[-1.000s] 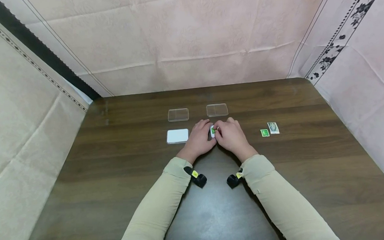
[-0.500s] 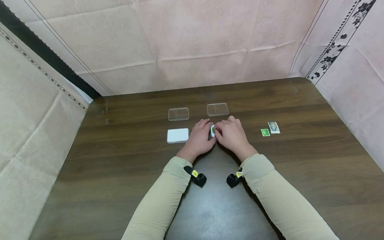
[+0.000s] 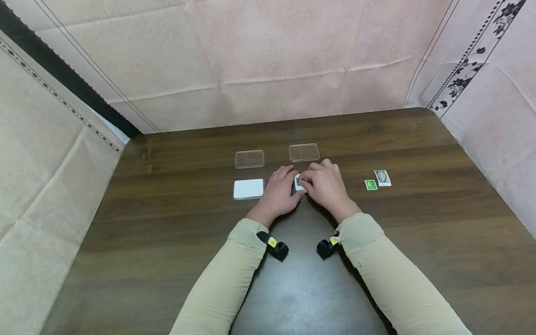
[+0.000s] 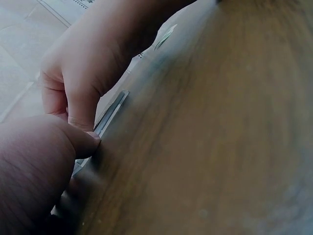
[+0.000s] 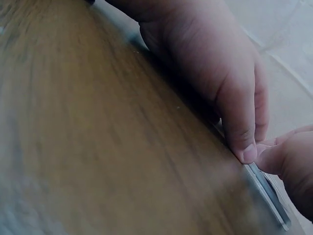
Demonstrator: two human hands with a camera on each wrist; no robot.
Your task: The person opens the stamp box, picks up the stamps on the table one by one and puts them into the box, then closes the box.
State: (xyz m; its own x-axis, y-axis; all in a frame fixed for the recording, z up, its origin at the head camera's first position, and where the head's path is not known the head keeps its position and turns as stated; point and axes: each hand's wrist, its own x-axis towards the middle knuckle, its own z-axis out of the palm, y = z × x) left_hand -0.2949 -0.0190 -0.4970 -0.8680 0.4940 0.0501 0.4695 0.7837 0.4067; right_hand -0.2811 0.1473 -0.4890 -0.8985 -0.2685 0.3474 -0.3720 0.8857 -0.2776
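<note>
Both hands meet at a flat white-faced case (image 3: 299, 188) on the table, largely covered by them in the head view. My left hand (image 3: 276, 192) holds it from the left side, with the thumb tip right at its near edge in the right wrist view. A small green stamp-like square (image 3: 297, 181) shows on the case, partly under the fingertips of my right hand (image 3: 327, 185). Those fingertips pinch at the square. Edge-on, the case (image 5: 269, 196) appears as a thin strip beneath the fingers. To the left lies a second flat white case (image 3: 248, 189).
Two clear shallow plastic lids (image 3: 249, 159) lie side by side behind the cases. At the right are another green square (image 3: 371, 184) and a larger pale stamp-like piece (image 3: 383, 177). Cloth sheets (image 3: 260, 54) hang around the brown wooden table (image 3: 139, 259).
My right hand has shifted slightly to the right and away from me, and more of the white face shows under its fingertips. The left hand stays at the case.
</note>
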